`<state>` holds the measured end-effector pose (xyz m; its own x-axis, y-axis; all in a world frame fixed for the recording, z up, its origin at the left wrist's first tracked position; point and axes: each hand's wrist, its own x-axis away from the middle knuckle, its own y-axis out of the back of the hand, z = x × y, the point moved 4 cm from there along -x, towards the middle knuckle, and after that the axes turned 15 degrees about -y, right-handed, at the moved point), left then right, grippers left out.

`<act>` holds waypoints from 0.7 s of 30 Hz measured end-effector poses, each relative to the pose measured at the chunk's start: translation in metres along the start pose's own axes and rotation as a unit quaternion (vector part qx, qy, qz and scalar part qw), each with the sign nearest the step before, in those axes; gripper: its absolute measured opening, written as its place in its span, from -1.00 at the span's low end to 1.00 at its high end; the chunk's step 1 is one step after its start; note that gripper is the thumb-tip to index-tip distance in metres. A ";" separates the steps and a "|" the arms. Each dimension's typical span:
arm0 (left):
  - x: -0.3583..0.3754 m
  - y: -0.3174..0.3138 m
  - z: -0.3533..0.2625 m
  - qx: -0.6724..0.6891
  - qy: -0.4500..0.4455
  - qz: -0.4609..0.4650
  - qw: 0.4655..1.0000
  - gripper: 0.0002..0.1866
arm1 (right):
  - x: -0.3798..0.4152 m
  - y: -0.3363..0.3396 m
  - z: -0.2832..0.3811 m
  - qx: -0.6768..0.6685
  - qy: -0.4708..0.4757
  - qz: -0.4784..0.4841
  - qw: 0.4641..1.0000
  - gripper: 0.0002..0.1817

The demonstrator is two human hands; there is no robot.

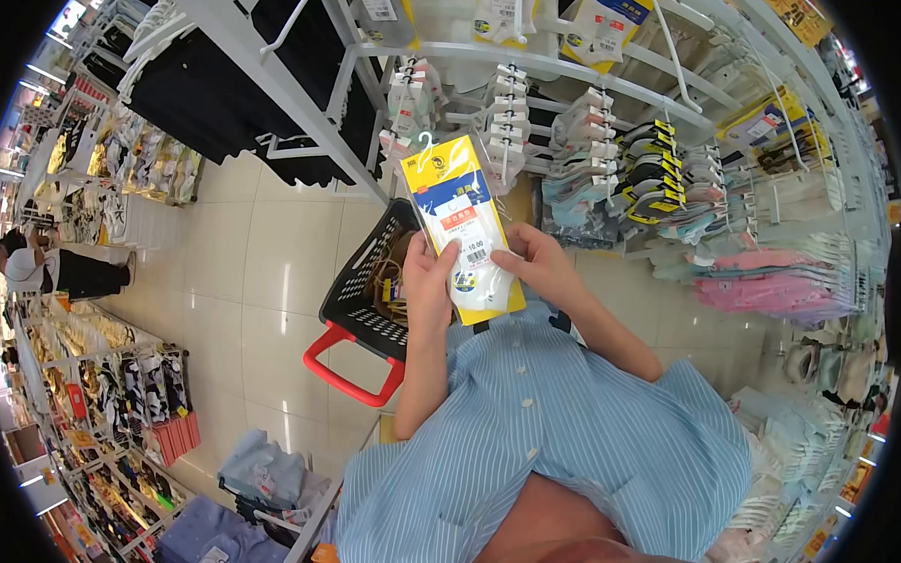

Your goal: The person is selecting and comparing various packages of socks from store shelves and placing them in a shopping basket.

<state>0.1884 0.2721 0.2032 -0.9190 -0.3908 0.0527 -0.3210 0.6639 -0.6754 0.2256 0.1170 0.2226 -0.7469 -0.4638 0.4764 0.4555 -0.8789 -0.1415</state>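
Note:
A pack of white socks [452, 188] with a yellow and blue card, a price tag and a small clear hanger is held up in front of my chest. My left hand [429, 284] is closed on its left edge, the thumb lying over the front. On the opposite edge, my right hand [540, 269] pinches the pack near the printed barcode label. A black shopping basket [356, 278] with a red handle [351, 375] is just left of my left hand; some items lie inside it, partly hidden.
Ahead stands a white rack [538, 61] with several hooks of packed socks. Black garments [214, 85] hang at upper left, pink packs [768, 288] at right. Folded blue clothes [223, 537] sit at lower left. Another person [59, 268] stands in the far left aisle.

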 end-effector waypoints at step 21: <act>0.012 0.079 0.030 -0.141 0.093 -0.015 0.986 -0.74 | -0.045 0.072 0.068 -0.070 0.207 -0.178 0.960 -0.74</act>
<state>0.1585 0.3009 0.1282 -0.9259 -0.3068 0.2203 -0.3751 0.8152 -0.4412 0.3246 0.0819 0.2497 -0.9846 -0.1108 0.1354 0.0881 -0.9826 -0.1637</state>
